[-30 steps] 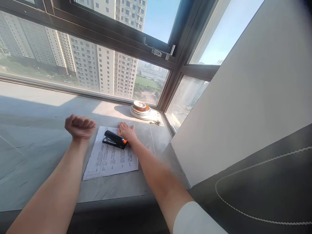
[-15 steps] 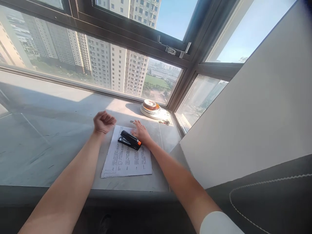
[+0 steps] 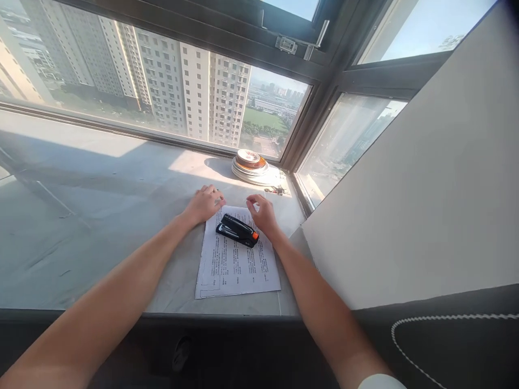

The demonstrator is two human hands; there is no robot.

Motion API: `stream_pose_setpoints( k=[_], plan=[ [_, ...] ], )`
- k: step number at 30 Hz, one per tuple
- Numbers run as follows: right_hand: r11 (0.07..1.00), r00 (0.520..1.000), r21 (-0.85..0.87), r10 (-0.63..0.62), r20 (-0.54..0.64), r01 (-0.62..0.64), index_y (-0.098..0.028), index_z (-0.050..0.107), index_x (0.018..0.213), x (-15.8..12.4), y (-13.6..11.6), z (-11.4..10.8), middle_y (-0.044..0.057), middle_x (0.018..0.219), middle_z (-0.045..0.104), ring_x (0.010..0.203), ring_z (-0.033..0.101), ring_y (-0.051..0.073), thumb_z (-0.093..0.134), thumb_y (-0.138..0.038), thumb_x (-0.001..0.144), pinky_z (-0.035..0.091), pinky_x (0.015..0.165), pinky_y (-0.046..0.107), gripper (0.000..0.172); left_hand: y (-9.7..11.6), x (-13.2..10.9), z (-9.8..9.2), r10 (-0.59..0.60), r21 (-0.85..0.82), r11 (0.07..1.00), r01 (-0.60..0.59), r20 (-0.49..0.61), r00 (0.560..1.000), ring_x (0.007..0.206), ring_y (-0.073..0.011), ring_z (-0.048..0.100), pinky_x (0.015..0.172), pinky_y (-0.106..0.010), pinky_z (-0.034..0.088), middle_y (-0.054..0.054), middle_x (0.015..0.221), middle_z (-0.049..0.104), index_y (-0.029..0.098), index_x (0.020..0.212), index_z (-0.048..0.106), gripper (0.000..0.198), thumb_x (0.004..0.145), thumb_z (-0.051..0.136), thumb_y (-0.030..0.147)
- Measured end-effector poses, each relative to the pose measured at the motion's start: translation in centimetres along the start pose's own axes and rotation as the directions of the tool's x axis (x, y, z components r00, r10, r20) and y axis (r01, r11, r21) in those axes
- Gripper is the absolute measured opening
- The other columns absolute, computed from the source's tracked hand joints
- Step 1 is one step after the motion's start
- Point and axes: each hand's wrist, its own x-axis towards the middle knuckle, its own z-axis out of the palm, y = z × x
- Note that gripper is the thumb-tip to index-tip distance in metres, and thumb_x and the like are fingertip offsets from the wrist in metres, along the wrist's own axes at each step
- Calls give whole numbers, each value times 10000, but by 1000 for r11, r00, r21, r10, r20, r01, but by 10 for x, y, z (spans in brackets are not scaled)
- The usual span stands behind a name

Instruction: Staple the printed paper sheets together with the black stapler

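Note:
A black stapler (image 3: 237,230) with an orange end lies across printed paper sheets (image 3: 239,275) on the sill. My left hand (image 3: 204,204) is palm down at the paper's top left corner. Its fingers are bent around a small grey strip (image 3: 218,201), which may be staples; it is partly hidden. My right hand (image 3: 263,212) is just beyond the stapler's orange end, over the paper's top right. Its thumb and forefinger curve together into a loop, with nothing visible between them.
Stacked round plates (image 3: 249,166) stand in the sill's far corner, with a small dark bunch of items (image 3: 275,190) beside them. A window frame (image 3: 298,132) bounds the back, and a white wall (image 3: 385,216) slopes along the right. The sill's front edge (image 3: 170,312) is near me.
The paper and stapler have shifted right. My left hand has moved right from a fist to the small grey strip. My right hand has moved right, its spread fingers now curled together.

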Motion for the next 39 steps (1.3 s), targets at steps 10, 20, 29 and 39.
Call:
stream_pose_setpoints(
  k=[10,20,29,39],
  plan=[
    [931,903,-272,-115,413,243,-250,636,1219,-30,-82,-5,73,1096,706,929,663,249,717,-456,949,475,745,333,349,21,-5,2,148,-35,989,-145,127,981,1062,-303,608,904,-414,453,-134,1090,668,203,989,612,135,966,479,204],
    [929,986,-340,-163,-24,145,-317,595,1366,-6,-28,-39,74,1136,672,1119,599,283,486,-244,1033,439,1006,467,358,16,-2,1,84,-257,966,-39,164,983,815,-248,664,718,-321,417,-92,987,741,223,1174,678,269,991,527,350],
    [922,977,-325,-180,117,209,-343,612,1363,-4,-4,-39,33,1097,670,1120,577,261,526,-199,1001,341,1082,459,399,24,-4,-4,164,-274,957,-99,227,960,705,-178,609,683,-290,379,-28,837,733,234,981,730,257,973,546,414],
    [924,943,-296,-151,297,241,-354,612,1389,-6,-9,-31,39,1116,685,1117,576,272,527,-182,992,332,1048,459,441,25,-4,1,215,-449,887,-111,190,958,667,-160,583,677,-288,386,-6,769,726,228,878,732,207,909,617,398]
  ],
)
